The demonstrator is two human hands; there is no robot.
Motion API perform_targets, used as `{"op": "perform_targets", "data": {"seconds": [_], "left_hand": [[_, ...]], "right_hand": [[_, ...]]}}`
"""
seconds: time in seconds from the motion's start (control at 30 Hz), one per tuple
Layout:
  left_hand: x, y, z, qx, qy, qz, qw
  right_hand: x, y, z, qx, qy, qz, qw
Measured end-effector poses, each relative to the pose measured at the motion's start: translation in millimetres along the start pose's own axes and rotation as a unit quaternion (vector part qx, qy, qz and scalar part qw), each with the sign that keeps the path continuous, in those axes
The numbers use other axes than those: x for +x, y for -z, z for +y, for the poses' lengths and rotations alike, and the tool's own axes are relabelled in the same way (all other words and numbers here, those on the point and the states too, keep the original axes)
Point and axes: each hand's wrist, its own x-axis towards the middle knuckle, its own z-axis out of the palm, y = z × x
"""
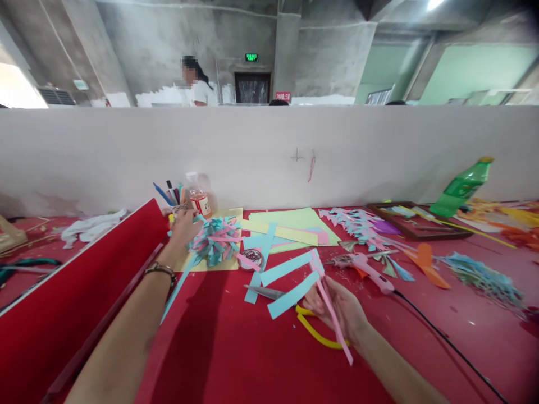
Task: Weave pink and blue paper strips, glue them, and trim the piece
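My right hand [339,308] is closed on several pale blue and pink paper strips [292,294], which fan out to the left and hang below it. Scissors [269,291] with yellow handles lie under the strips and against this hand; whether the fingers also grip them I cannot tell. My left hand [185,227] reaches far forward, at the left edge of a fluffy heap of blue and pink paper strips [217,238]. Its fingers are bent and mostly hidden. Pens [164,193] stand just behind it.
A bottle with a red label [199,196] stands behind the heap. Paper sheets [290,219] and a round tin [250,259] lie mid-table. Rightward are a pink glue gun [370,272] with a black cord, a brown tray [421,227] and a tilted green bottle [463,188]. A red panel [84,275] rises left.
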Motion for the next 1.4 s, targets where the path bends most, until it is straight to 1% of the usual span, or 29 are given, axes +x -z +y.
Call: {"op": "perform_targets", "data": {"seconds": [0.07,0.17,0.27,0.37,0.4,0.43,0.47,0.53,0.57,0.67,0.8,0.9,0.97,1.07,1.13,1.17,1.2,1.3,1.37,1.4], "left_hand": [[4.6,-1.1,4.6,0.007,-0.029,0.014,0.999],[2.7,-6.0,15.1,0.024,-0.091,0.006,0.996],[-10.5,-10.3,26.4,0.044,-0.143,-0.013,0.989],[-30.6,-12.0,39.1,0.062,-0.188,-0.023,0.98],[-37.6,-12.8,43.7,0.068,-0.219,-0.035,0.973],[-44.4,-14.0,48.1,0.086,-0.295,-0.069,0.949],[-50.7,-15.9,52.1,0.089,-0.33,-0.087,0.936],[-61.0,-21.0,58.0,0.095,-0.37,-0.114,0.917],[-64.7,-23.7,59.6,0.108,-0.386,-0.121,0.908],[-70.0,-28.5,60.1,0.123,-0.401,-0.119,0.9],[-70.8,-27.7,57.7,0.097,-0.421,-0.127,0.893],[-71.2,-26.6,57.3,0.07,-0.418,-0.143,0.894],[-71.2,-24.3,57.4,0.055,-0.411,-0.144,0.899],[-69.6,-14.7,56.7,0.021,-0.407,-0.142,0.902],[-66.4,-4.8,54.8,-0.015,-0.39,-0.134,0.911],[-63.7,0.4,53.4,-0.037,-0.369,-0.125,0.92],[-60.0,5.2,51.6,-0.078,-0.32,-0.102,0.938],[-43.0,15.4,44.4,-0.118,-0.217,-0.038,0.968],[-29.1,17.4,38.2,-0.144,-0.105,0.019,0.984],[-22.6,16.9,34.9,-0.134,-0.058,0.04,0.988]], "right_hand": [[0.5,0.2,0.0,-0.004,-0.001,0.004,1.0],[0.9,-0.6,-0.9,-0.002,0.001,0.011,1.0],[0.9,-1.5,-2.0,-0.008,0.005,0.017,1.0],[0.6,-1.1,-2.1,-0.018,0.005,0.02,1.0],[0.6,-0.8,-2.0,-0.019,0.004,0.017,1.0],[0.6,-0.5,-1.9,-0.02,0.003,0.013,1.0],[0.7,-0.3,-1.9,-0.019,0.003,0.008,1.0],[0.8,-0.2,-2.0,-0.013,0.003,0.002,1.0],[0.9,-0.4,-2.1,-0.009,0.005,0.002,1.0],[1.0,-1.0,-2.8,-0.011,0.013,0.009,1.0],[0.8,-0.8,-3.1,-0.022,0.008,0.016,1.0],[0.7,0.3,-2.8,-0.018,0.004,0.011,1.0],[0.6,1.0,-2.9,-0.012,0.008,0.007,1.0],[0.8,1.6,-3.7,-0.003,0.014,0.007,1.0],[0.9,1.8,-4.0,-0.003,0.013,0.009,1.0],[0.8,1.8,-4.0,-0.005,0.013,0.011,1.0],[0.7,1.9,-3.9,-0.008,0.011,0.013,1.0],[0.0,1.8,-3.6,-0.011,0.005,0.015,1.0],[-0.3,1.4,-3.6,-0.008,0.001,0.012,1.0],[-0.3,1.2,-3.5,-0.007,-0.001,0.009,1.0]]}}
